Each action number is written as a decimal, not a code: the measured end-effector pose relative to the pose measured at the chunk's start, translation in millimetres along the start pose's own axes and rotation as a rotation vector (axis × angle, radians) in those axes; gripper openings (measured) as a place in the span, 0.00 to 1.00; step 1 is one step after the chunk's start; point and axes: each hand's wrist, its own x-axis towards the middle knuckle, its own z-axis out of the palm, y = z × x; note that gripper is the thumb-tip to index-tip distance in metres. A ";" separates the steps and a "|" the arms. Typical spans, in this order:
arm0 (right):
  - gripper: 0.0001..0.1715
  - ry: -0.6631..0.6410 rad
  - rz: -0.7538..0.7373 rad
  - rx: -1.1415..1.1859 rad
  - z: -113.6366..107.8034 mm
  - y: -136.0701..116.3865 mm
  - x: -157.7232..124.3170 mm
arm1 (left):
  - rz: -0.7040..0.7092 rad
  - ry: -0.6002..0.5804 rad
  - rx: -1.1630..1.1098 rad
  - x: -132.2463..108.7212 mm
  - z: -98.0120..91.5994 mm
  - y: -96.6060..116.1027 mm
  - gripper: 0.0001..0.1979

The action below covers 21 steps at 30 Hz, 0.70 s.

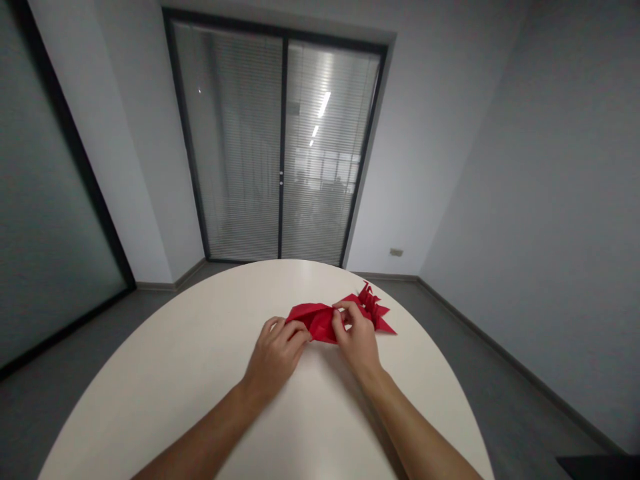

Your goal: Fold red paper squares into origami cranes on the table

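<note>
Left hand [277, 347]: extended in from lower left, bent at the fingers, nearly closed, gripped the left end of the red paper; mostly hid its thumb.
Right hand [356, 337]: extended in from lower right, pinched thumb to index finger on the red paper's right part; loosely curled elsewhere.
Red paper [320, 325]: stretched between both hands, folded, gaped a little along the middle, lay at or just above the tabletop (couldn't tell which).
Spiky red origami [379, 312]: lay just beyond and right of the right hand, partly hidden by it; pointed several tips outward.
White round table [200, 373]: spread under both forearms, curved away at the far edge.
Gray floor [453, 320]: showed around the table.
Wall outlet [396, 253]: sat low on the far wall, right of the doors.
Glass doors [243, 153]: stood beyond the table, dark-framed, covered with blinds; showed bright light strips on the right pane.
</note>
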 end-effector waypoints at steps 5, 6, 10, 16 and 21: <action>0.11 0.020 0.097 0.117 2.8 10.5 4.3 | -0.005 0.010 0.002 0.0 1.1 -0.1 0.07; 0.11 0.015 0.103 0.134 3.7 11.7 4.3 | -0.035 -0.002 -0.024 -0.2 1.8 1.1 0.06; 0.11 -0.004 0.103 0.150 5.4 12.0 2.6 | -0.127 -0.018 -0.137 -0.5 3.7 6.9 0.01; 0.08 -0.003 0.108 0.110 1.8 9.1 3.0 | -0.050 -0.060 -0.046 -0.1 2.0 11.8 0.08; 0.05 0.017 0.078 0.090 1.4 8.9 3.6 | 0.060 -0.090 0.085 0.8 -1.6 14.6 0.06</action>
